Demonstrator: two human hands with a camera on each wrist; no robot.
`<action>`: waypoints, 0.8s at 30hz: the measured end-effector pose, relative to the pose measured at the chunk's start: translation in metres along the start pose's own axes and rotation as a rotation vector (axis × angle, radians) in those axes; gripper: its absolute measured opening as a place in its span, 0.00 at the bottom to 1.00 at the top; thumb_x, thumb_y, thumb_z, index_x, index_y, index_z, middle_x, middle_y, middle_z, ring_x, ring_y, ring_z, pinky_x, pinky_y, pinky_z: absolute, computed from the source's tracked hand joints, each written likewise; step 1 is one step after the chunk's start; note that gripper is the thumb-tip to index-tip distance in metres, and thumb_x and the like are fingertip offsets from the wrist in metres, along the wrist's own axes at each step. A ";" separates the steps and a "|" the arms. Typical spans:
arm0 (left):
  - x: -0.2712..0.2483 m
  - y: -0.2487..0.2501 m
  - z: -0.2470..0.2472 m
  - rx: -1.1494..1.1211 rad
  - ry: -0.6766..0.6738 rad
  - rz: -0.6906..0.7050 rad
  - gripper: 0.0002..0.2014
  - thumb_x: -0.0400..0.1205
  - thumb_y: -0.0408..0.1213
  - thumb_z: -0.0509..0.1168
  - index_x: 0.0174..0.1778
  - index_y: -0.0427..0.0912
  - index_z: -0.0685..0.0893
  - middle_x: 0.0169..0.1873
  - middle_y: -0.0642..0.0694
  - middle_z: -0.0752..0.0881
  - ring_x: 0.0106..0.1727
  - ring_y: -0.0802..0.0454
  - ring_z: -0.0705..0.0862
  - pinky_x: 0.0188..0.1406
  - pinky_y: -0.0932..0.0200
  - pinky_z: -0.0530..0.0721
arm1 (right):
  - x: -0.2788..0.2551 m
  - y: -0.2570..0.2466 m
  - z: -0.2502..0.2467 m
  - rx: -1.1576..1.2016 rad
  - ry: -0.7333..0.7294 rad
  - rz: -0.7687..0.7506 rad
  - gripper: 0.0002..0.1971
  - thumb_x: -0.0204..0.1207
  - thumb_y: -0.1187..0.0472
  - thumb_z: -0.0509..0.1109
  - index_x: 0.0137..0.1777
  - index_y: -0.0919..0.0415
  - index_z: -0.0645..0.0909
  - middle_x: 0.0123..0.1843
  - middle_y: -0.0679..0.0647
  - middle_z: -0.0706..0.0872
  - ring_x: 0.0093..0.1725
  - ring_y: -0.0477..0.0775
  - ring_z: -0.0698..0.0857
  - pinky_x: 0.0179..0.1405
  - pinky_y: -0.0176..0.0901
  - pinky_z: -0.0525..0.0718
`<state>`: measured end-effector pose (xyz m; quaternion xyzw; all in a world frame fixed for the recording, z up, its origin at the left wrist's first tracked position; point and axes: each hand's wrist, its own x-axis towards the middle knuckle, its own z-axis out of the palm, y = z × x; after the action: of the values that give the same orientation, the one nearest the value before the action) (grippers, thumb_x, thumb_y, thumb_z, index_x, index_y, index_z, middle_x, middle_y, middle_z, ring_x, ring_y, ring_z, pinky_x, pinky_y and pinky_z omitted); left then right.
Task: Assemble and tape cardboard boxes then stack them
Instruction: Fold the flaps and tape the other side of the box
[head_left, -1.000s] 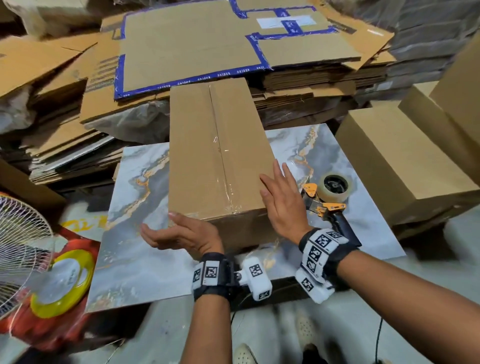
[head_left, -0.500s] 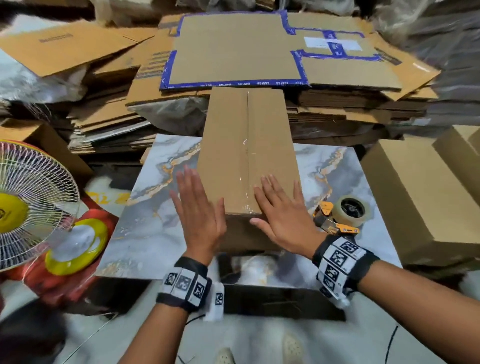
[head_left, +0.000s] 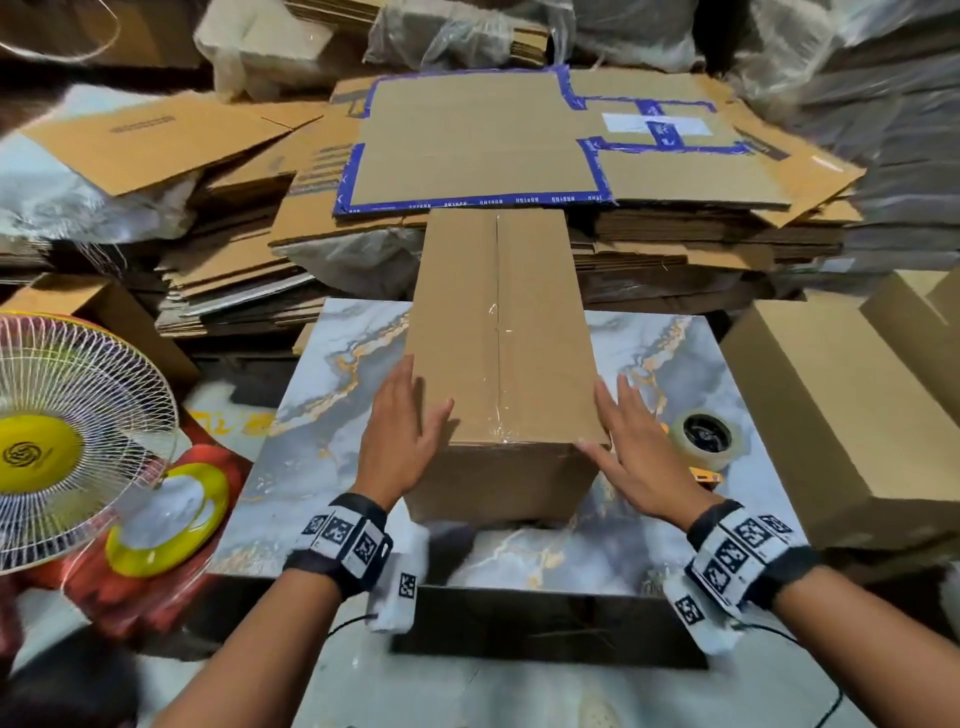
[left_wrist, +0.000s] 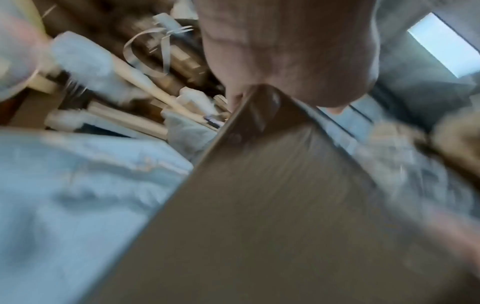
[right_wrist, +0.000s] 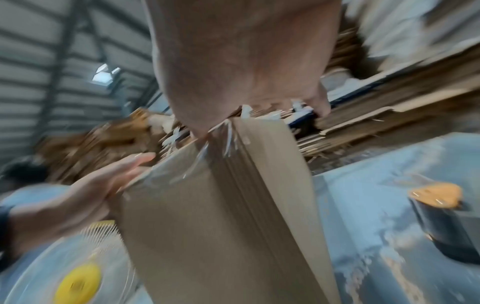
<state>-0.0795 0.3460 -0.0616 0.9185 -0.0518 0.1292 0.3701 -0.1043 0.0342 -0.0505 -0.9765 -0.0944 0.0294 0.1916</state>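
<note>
Long brown cardboard box (head_left: 501, 332) closed, top seam under clear tape, lying lengthwise along centre of grey marble-patterned slab (head_left: 322, 447), far end past slab's far edge. Contents not visible. Left hand (head_left: 400, 441) flat against box's near-left top edge, fingers straight. Right hand (head_left: 636, 452) flat at box's near-right corner, fingers straight, thumb touching the corner. Neither hand gripping. Clear tape roll on orange-trimmed dispenser (head_left: 701, 441) near slab's right edge, just beside right hand. 1 closed plain brown box (head_left: 841, 415) beside slab's right edge. White-caged fan with yellow hub (head_left: 57, 447) off left edge.
</note>
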 end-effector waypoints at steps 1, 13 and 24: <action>0.001 -0.002 -0.005 -0.167 0.024 -0.102 0.35 0.89 0.55 0.60 0.88 0.42 0.57 0.86 0.42 0.63 0.86 0.46 0.62 0.83 0.48 0.63 | -0.002 0.003 -0.001 0.266 0.055 0.111 0.42 0.83 0.32 0.52 0.90 0.47 0.41 0.92 0.53 0.44 0.90 0.54 0.44 0.87 0.59 0.52; 0.023 0.067 -0.017 -0.641 -0.203 -0.584 0.17 0.86 0.49 0.67 0.64 0.41 0.87 0.56 0.47 0.90 0.56 0.43 0.87 0.43 0.55 0.79 | 0.025 -0.015 -0.039 0.788 0.186 0.426 0.31 0.76 0.37 0.70 0.72 0.58 0.78 0.67 0.49 0.86 0.67 0.56 0.83 0.69 0.53 0.81; 0.047 0.284 0.011 -0.694 -0.157 -0.231 0.10 0.88 0.40 0.66 0.61 0.43 0.87 0.49 0.49 0.94 0.42 0.56 0.91 0.28 0.69 0.81 | -0.052 0.088 -0.213 0.607 0.534 0.263 0.19 0.81 0.44 0.72 0.69 0.48 0.79 0.59 0.47 0.87 0.58 0.55 0.85 0.51 0.46 0.79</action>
<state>-0.0859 0.1338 0.1326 0.7453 -0.0168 -0.0095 0.6665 -0.1204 -0.1348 0.1139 -0.8528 0.0970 -0.1738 0.4828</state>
